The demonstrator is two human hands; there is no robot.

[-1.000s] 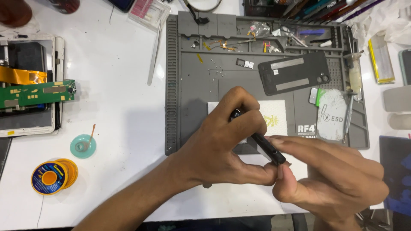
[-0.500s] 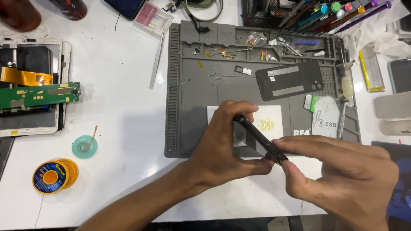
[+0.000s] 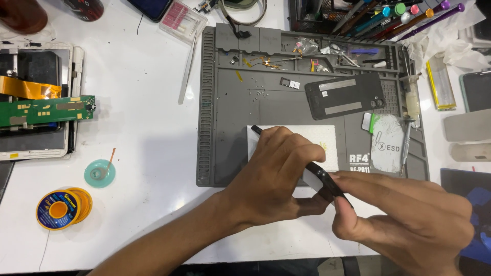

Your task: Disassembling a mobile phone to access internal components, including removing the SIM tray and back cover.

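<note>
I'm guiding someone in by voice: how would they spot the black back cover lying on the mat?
Start at the grey work mat in the middle of the white table. In its upper right part, just below the row of small parts trays, lies the black back cover, flat and slightly tilted. It is the only large dark slab there, with two grey strips across it and camera holes at its right end.

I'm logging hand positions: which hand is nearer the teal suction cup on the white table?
Left. The left hand grips the black phone over the grey mat, right of the teal suction cup; the right hand is farther right.
</note>
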